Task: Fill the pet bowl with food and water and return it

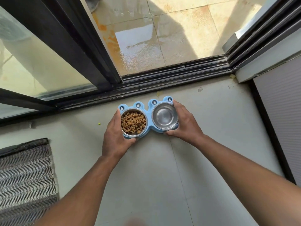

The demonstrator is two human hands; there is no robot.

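A light blue frog-shaped pet bowl stand (149, 111) with two steel bowls is held over the grey floor near the sliding door track. The left steel bowl (133, 122) is full of brown kibble. In the right steel bowl (164, 116) there seems to be clear water. My left hand (116, 136) grips the stand's left end, thumb along its front edge. Around the stand's right end curls my right hand (184, 121). Whether the stand touches the floor is unclear.
The black sliding door track (162, 77) runs just beyond the stand, with the door open onto a wet tiled balcony (162, 38). A glass door panel (40, 62) stands at left. A zigzag-patterned mat (24, 180) lies at lower left. A grey panel (283, 111) rises at right.
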